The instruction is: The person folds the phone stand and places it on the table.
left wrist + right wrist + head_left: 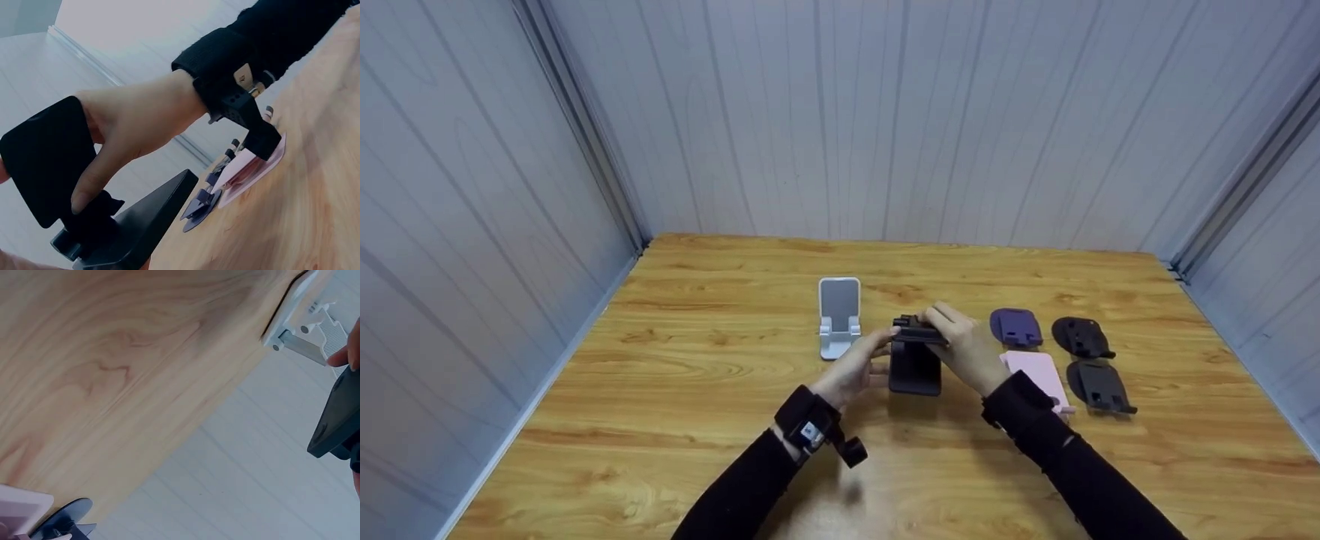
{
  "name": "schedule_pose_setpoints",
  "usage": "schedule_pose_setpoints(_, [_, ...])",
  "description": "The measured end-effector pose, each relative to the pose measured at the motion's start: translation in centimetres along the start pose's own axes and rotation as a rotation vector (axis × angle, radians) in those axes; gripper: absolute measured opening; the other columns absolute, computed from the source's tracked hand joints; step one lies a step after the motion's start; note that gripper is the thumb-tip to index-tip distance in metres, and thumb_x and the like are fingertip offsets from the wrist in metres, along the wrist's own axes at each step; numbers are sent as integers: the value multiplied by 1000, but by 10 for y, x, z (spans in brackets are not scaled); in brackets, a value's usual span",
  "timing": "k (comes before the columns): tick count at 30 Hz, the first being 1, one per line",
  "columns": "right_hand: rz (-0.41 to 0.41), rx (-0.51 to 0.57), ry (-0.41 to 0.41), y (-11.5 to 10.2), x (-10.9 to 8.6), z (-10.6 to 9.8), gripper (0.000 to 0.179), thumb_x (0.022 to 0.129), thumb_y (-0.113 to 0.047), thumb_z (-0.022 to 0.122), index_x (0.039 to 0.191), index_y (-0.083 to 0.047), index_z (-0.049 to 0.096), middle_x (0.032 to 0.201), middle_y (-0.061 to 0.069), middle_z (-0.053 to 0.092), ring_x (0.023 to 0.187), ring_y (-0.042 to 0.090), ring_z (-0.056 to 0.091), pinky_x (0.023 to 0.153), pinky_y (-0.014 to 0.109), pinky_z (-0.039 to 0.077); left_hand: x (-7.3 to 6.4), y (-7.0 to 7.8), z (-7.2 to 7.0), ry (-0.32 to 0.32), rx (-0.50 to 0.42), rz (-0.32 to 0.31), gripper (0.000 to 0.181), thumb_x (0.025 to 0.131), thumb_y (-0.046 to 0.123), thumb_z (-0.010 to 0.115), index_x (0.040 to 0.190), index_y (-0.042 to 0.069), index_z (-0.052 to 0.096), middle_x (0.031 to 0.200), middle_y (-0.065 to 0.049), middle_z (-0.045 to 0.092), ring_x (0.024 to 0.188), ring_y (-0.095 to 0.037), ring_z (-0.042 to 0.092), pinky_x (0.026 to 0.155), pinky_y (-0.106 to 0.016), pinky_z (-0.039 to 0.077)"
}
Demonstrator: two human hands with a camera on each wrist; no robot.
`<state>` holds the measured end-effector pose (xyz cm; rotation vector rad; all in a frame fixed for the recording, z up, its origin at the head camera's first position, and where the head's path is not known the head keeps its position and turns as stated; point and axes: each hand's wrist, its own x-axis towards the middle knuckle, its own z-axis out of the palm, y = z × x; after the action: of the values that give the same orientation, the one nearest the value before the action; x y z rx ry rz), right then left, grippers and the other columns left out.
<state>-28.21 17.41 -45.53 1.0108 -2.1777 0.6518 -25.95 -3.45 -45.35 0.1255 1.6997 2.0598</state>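
Both hands hold a black phone stand (915, 367) above the middle of the table. My left hand (851, 371) grips its left side, with the thumb near the hinge and the fingers spread below. From the right, my right hand (960, 345) grips the stand's upper part. In the left wrist view, the right hand (135, 118) has its thumb over the unfolded stand (50, 163). Only part of the black stand (340, 413) shows at the edge of the right wrist view. Just beyond the left hand, a white phone stand (840, 300) with a grey pad stands unfolded.
Right of the hands lie folded stands: a purple one (1017, 328), a pink one (1039, 373) partly behind the right wrist, and two black ones (1081, 337). The wooden table (697, 375) meets pale panel walls (855, 120) at the back and sides.
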Motion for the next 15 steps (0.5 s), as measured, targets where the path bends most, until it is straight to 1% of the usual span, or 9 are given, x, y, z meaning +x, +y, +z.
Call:
schedule_pose_setpoints(2, [18, 8, -11, -2, 1, -1, 33, 82, 12, 84, 105, -1, 64, 101, 15, 66, 90, 34, 73, 73, 45, 64, 0, 0, -1, 2, -7, -1, 63, 106, 41, 49, 151, -3, 52, 147, -25, 58, 97, -23, 75, 94, -36, 63])
schedule_pose_setpoints(5, [43, 17, -28, -5, 1, -4, 33, 83, 12, 83, 108, -1, 65, 104, 16, 68, 95, 36, 73, 78, 46, 64, 0, 2, -1, 1, -24, -13, 64, 105, 40, 51, 152, -3, 50, 151, -25, 55, 100, -24, 75, 96, -36, 62])
schedule_pose_setpoints(7, [69, 30, -41, -6, 1, -7, 36, 84, 13, 82, 113, -1, 66, 109, 17, 69, 100, 37, 72, 83, 47, 63, -1, 3, -2, 2, -37, -12, 65, 104, 40, 51, 153, -3, 49, 154, -26, 52, 103, -26, 75, 96, -36, 62])
schedule_pose_setpoints(9, [103, 42, -54, -6, 1, -10, 43, 84, 15, 81, 121, 0, 66, 115, 19, 69, 107, 39, 70, 88, 50, 62, -2, 4, -2, 6, -52, -1, 65, 104, 39, 51, 153, -3, 48, 155, -26, 51, 105, -28, 75, 95, -36, 63])
schedule_pose_setpoints(11, [157, 66, -64, -6, 1, -13, 52, 83, 19, 79, 128, -1, 64, 122, 21, 68, 113, 42, 68, 93, 53, 60, -3, 5, -2, 12, -56, 9, 64, 104, 38, 51, 153, -2, 48, 155, -25, 51, 104, -28, 75, 92, -34, 63])
schedule_pose_setpoints(12, [188, 82, -62, -5, 0, -14, 53, 84, 20, 77, 131, 0, 62, 124, 22, 67, 116, 44, 67, 96, 55, 59, -3, 5, -2, 14, -56, 12, 64, 104, 38, 51, 153, -2, 48, 155, -25, 51, 103, -27, 75, 91, -33, 64])
schedule_pose_setpoints(14, [276, 136, -63, -5, -1, -18, 51, 89, 19, 71, 135, 3, 59, 128, 25, 65, 120, 46, 64, 101, 59, 56, -3, 6, -2, 17, -59, 14, 62, 104, 39, 51, 152, -1, 48, 153, -25, 53, 101, -26, 75, 88, -33, 64])
schedule_pose_setpoints(15, [337, 187, -67, -6, -2, -20, 47, 93, 17, 69, 137, 4, 58, 130, 27, 64, 122, 47, 63, 103, 60, 55, -3, 6, -2, 18, -60, 11, 62, 104, 39, 51, 152, -1, 48, 153, -24, 54, 100, -24, 75, 88, -32, 64])
